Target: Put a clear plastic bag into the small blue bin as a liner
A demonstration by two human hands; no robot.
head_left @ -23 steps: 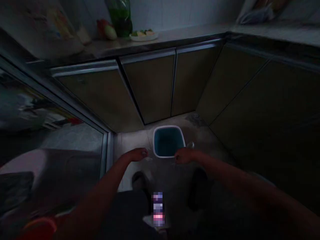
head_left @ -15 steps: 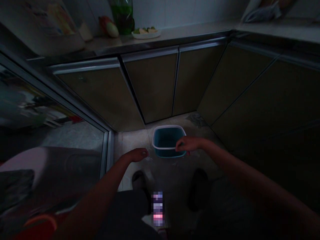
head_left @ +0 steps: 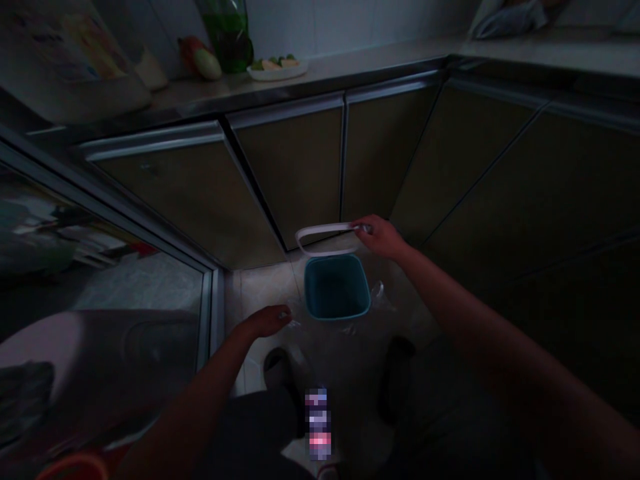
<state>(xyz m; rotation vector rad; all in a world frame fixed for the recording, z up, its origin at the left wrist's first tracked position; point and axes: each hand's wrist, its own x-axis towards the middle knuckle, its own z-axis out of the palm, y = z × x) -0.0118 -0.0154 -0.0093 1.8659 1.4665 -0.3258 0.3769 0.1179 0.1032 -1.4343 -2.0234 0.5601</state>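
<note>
A small teal trash bin (head_left: 336, 293) stands upright on the floor in front of me, its top uncovered. My right hand (head_left: 379, 235) grips the white rim ring (head_left: 325, 229) of the bin at its right end. The ring hangs tilted just above and behind the bin's far edge. Left of the bin, my left hand (head_left: 270, 321) is closed in a pinch, low and apart from the wall. Thin clear plastic (head_left: 295, 324), like a bag's edge, shows at its fingertips. More clear plastic (head_left: 382, 297) sticks out on the bin's right side.
Cabinet doors (head_left: 295, 173) close off the far and right sides. A glass sliding door frame (head_left: 213, 300) runs along the left. On the counter sit a green bottle (head_left: 227, 40) and a white plate of cut food (head_left: 278, 69). My feet flank the floor below the bin.
My right hand has lifted the white rim ring off the bin and moved it up and away from me. The left hand has shifted slightly left and down. The view has tilted a little.
</note>
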